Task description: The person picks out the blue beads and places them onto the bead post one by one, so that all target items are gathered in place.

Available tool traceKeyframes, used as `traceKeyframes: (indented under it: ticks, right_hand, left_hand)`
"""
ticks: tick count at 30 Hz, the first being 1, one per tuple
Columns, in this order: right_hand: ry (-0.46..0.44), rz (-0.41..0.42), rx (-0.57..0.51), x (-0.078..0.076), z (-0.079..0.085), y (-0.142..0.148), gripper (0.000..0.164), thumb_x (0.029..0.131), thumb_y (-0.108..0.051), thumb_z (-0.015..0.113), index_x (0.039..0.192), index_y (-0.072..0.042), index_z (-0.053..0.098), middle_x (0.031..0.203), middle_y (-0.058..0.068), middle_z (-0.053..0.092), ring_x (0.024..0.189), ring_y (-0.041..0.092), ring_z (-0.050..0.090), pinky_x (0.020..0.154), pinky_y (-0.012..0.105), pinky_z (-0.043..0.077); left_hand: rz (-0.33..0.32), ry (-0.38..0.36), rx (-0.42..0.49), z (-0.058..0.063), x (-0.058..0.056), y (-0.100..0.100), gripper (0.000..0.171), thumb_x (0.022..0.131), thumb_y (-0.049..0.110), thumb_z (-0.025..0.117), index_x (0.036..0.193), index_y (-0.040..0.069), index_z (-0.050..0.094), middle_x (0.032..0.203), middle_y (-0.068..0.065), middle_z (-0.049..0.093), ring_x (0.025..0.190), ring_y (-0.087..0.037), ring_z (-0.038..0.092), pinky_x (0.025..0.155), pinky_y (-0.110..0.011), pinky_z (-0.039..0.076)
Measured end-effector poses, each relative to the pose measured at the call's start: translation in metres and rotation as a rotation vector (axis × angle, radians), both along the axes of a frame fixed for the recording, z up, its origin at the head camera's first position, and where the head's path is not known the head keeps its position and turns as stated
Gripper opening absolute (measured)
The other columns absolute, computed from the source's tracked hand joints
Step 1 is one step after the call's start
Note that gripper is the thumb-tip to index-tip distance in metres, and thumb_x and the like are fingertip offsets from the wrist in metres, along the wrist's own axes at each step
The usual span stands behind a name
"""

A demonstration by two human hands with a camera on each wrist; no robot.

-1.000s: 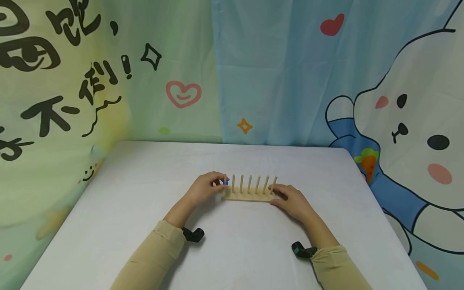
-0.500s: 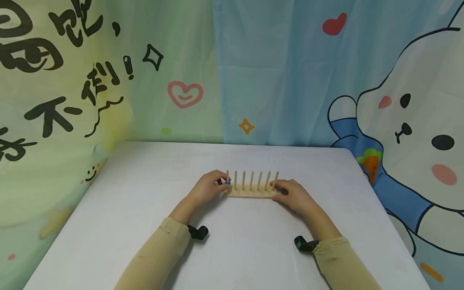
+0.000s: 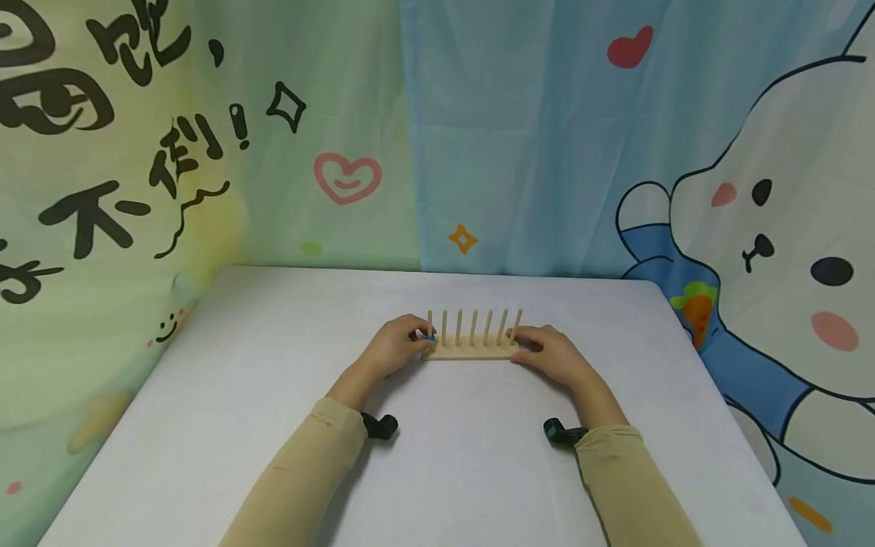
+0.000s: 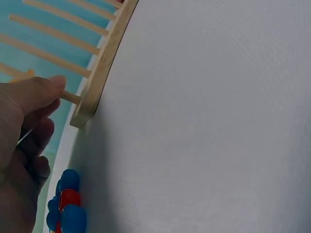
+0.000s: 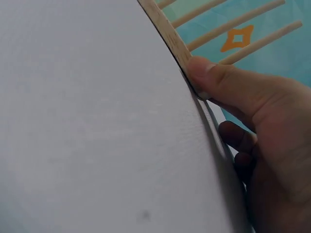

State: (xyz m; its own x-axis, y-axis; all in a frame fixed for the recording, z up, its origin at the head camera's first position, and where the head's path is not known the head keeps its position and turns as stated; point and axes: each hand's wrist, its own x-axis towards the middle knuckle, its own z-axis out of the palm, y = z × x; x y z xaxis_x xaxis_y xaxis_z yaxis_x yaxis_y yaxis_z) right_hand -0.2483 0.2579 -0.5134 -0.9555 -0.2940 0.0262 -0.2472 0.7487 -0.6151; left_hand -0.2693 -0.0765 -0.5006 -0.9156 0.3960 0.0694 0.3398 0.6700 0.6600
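Note:
A pale wooden pegboard (image 3: 472, 352) with a row of several upright pegs stands on the white table, in the middle of the head view. My left hand (image 3: 396, 346) holds its left end, thumb and index finger around the end peg. A small patch of blue (image 3: 430, 338) shows at those fingertips in the head view. Past the lower fingers, in the left wrist view, sit glossy blue and red rounded pieces (image 4: 70, 199). My right hand (image 3: 552, 353) grips the opposite end, its thumb (image 5: 206, 73) pressed on the front of the base by the last peg.
The white table (image 3: 465, 471) reaches back to a printed cloth (image 3: 506, 152) behind it. Black wrist cameras (image 3: 380, 426) stick out from both beige sleeves, low over the table.
Both hands have moved the pegboard away from me, towards the table's far edge. The forearms have followed it forward, and the hold at each end looks the same.

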Motion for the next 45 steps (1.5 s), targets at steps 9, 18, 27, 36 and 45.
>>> traceKeyframes:
  ticks: [9, 18, 27, 36, 45]
  right_hand:
    - [0.014, -0.017, 0.013, -0.001, -0.007, 0.0, 0.052, 0.087, -0.042, 0.074, 0.133, -0.022, 0.063, 0.125, 0.01, 0.063, 0.115, 0.029, 0.055, 0.101, 0.053, 0.042]
    - [0.007, -0.021, 0.019, 0.001, -0.008, 0.001, 0.051, 0.088, -0.04, 0.073, 0.135, -0.022, 0.062, 0.13, 0.011, 0.062, 0.118, 0.03, 0.054, 0.103, 0.054, 0.041]
    - [0.025, -0.031, 0.021, 0.0, -0.011, 0.0, 0.052, 0.088, -0.04, 0.073, 0.135, -0.02, 0.062, 0.129, 0.011, 0.062, 0.116, 0.03, 0.055, 0.102, 0.054, 0.042]
    - [0.007, -0.035, 0.031, -0.001, -0.01, -0.001, 0.051, 0.088, -0.044, 0.072, 0.134, -0.025, 0.062, 0.133, 0.008, 0.061, 0.119, 0.029, 0.054, 0.103, 0.052, 0.042]
    - [-0.011, -0.046, 0.018, 0.0, -0.009, -0.001, 0.052, 0.088, -0.043, 0.073, 0.135, -0.024, 0.062, 0.134, 0.009, 0.06, 0.119, 0.029, 0.054, 0.103, 0.052, 0.042]
  left_hand:
    - [-0.057, 0.048, -0.135, -0.002, -0.005, 0.001, 0.008, 0.09, 0.026, 0.073, 0.095, 0.02, 0.07, 0.106, 0.002, 0.068, 0.096, -0.016, 0.058, 0.088, -0.036, 0.048]
    - [-0.048, 0.122, -0.186, -0.008, 0.001, -0.004, 0.025, 0.091, 0.029, 0.072, 0.113, 0.017, 0.072, 0.118, -0.002, 0.066, 0.113, -0.025, 0.059, 0.101, -0.04, 0.045]
    - [0.077, 0.036, -0.013, 0.002, 0.034, -0.035, 0.019, 0.092, 0.029, 0.07, 0.108, 0.018, 0.071, 0.1, 0.004, 0.064, 0.086, -0.013, 0.055, 0.079, -0.031, 0.048]
    - [0.018, -0.082, -0.056, 0.009, 0.054, -0.078, 0.01, 0.091, 0.032, 0.072, 0.088, 0.025, 0.066, 0.079, 0.008, 0.059, 0.077, -0.011, 0.053, 0.071, -0.028, 0.044]
    - [-0.019, -0.045, -0.04, -0.006, 0.051, -0.082, 0.013, 0.091, 0.026, 0.073, 0.102, 0.021, 0.069, 0.086, 0.007, 0.061, 0.081, -0.01, 0.054, 0.074, -0.026, 0.046]
